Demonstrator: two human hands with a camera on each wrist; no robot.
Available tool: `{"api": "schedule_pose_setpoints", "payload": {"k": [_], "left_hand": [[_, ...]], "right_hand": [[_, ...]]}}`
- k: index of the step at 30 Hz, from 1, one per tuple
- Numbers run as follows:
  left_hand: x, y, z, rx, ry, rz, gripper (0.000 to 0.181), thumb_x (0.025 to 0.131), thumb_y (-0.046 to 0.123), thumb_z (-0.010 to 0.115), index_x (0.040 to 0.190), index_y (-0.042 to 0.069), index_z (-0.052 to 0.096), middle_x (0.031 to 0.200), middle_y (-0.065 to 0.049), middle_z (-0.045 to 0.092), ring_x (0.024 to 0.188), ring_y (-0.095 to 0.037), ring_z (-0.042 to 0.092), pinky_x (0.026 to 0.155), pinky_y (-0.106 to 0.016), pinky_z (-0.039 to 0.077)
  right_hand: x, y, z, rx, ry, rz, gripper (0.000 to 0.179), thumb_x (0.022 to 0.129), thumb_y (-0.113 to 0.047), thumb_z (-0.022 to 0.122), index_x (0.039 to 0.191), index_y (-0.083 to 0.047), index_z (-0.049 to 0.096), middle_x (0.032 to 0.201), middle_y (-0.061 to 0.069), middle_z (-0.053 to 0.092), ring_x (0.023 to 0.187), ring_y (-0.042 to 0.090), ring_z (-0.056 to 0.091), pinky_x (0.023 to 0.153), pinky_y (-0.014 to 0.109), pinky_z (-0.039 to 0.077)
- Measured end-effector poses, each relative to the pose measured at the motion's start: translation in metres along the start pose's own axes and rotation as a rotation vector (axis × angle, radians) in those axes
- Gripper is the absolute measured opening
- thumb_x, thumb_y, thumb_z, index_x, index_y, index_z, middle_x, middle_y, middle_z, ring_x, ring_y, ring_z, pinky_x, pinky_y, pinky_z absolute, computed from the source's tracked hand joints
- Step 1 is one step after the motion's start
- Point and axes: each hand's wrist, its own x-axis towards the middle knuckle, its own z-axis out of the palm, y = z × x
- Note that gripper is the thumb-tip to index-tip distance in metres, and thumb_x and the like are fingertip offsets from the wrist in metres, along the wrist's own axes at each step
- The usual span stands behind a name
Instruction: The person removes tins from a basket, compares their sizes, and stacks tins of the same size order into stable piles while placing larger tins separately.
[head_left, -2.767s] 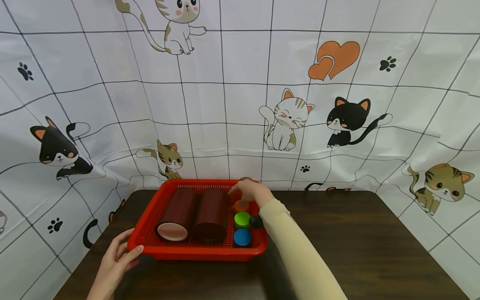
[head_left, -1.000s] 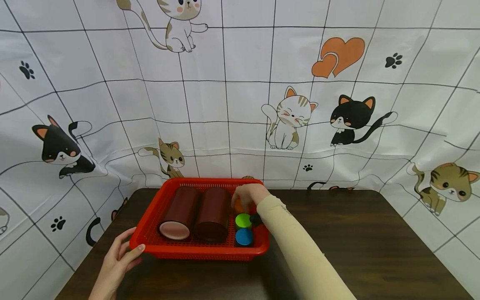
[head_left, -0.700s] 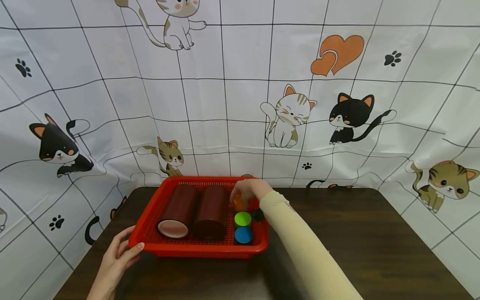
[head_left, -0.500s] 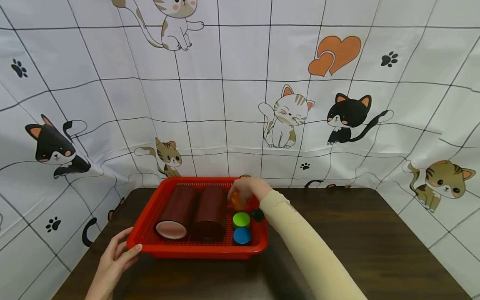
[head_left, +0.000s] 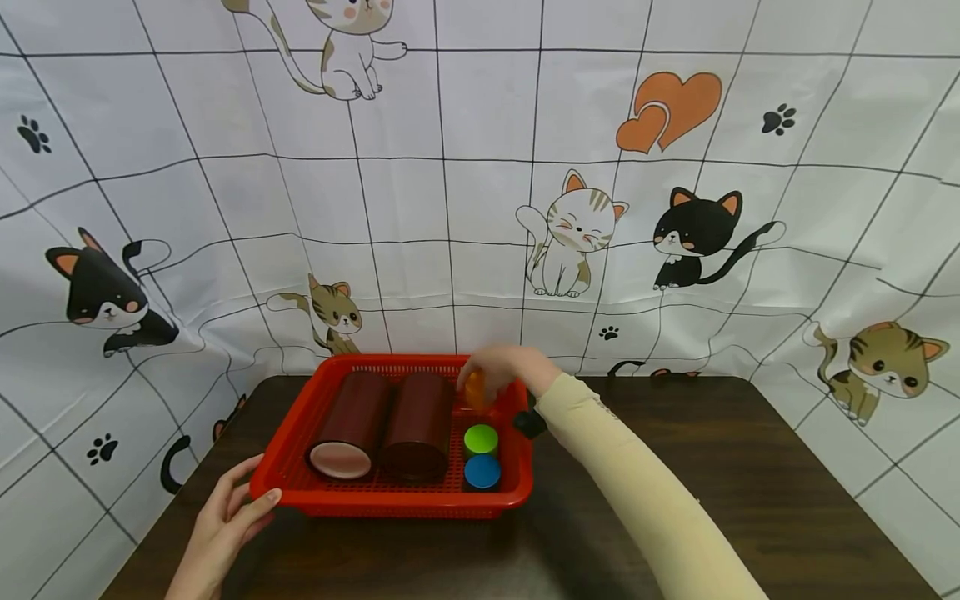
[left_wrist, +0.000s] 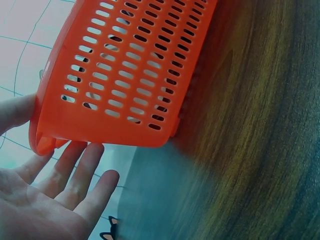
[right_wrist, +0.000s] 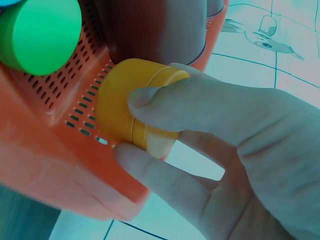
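My right hand (head_left: 498, 372) pinches a small round orange container (head_left: 476, 390) at the far right end of the red plastic basket (head_left: 390, 502). In the right wrist view the orange container (right_wrist: 117, 102) is tilted, with thumb and fingers around its seam. Two short cylinders, one with a green top (head_left: 481, 439) and one with a blue top (head_left: 482, 472), stand along the basket's right side. Two large dark brown cylinders (head_left: 352, 421) lie side by side to their left. At the near left corner my left hand (head_left: 225, 517) holds the basket rim, thumb on top and fingers below.
The basket stands on a dark wooden table (head_left: 675, 492). Behind and beside it hangs a white sheet (head_left: 480, 208) printed with cats and grid lines. A black object (head_left: 529, 423) sits at my right wrist.
My right hand has taken hold of the orange container and raised it from its place behind the green-topped one, tilting it. The left hand has kept its place at the corner.
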Motion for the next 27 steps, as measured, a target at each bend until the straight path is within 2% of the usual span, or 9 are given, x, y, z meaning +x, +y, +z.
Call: {"api": "schedule_pose_setpoints", "payload": {"k": [3,8,15,22,27], "left_hand": [[0.0,0.0,0.0,0.001,-0.001,0.006,0.068,0.099,0.03,0.061,0.153,0.017,0.021,0.096,0.03,0.06,0.091,0.011,0.06,0.077,-0.016,0.056],[-0.001,0.001,0.001,0.009,0.0,0.014,0.068,0.099,0.028,0.061,0.153,0.016,0.021,0.097,0.031,0.06,0.092,0.012,0.06,0.077,-0.015,0.056],[-0.001,0.001,0.001,0.014,0.002,0.006,0.071,0.098,0.032,0.062,0.154,0.017,0.02,0.101,0.027,0.062,0.092,0.011,0.059,0.078,-0.016,0.055],[-0.002,0.001,0.001,0.019,0.001,0.009,0.068,0.1,0.032,0.059,0.154,0.017,0.021,0.098,0.027,0.062,0.092,0.012,0.059,0.078,-0.016,0.056],[-0.002,0.0,0.001,0.021,0.001,0.018,0.067,0.1,0.03,0.059,0.154,0.017,0.021,0.096,0.029,0.061,0.092,0.012,0.059,0.077,-0.016,0.055]], "right_hand": [[-0.006,0.001,-0.004,0.011,0.013,-0.028,0.049,0.084,0.002,0.072,0.127,-0.022,0.067,0.117,0.008,0.058,0.07,0.013,0.051,0.06,0.019,0.046],[-0.018,0.001,-0.011,0.013,0.028,-0.062,0.046,0.085,-0.001,0.072,0.127,-0.02,0.067,0.129,0.008,0.059,0.089,0.016,0.053,0.067,0.02,0.048],[-0.033,0.002,-0.025,-0.047,0.059,-0.138,0.043,0.085,-0.007,0.073,0.126,-0.019,0.068,0.13,0.004,0.063,0.11,0.02,0.053,0.084,0.027,0.053],[-0.048,0.006,-0.032,-0.085,0.088,-0.185,0.043,0.085,-0.008,0.073,0.127,-0.018,0.068,0.135,0.003,0.063,0.12,0.023,0.056,0.098,0.035,0.052],[-0.061,0.007,-0.035,-0.122,0.108,-0.206,0.042,0.085,-0.008,0.072,0.126,-0.02,0.069,0.131,0.003,0.063,0.116,0.022,0.055,0.097,0.035,0.051]]}}
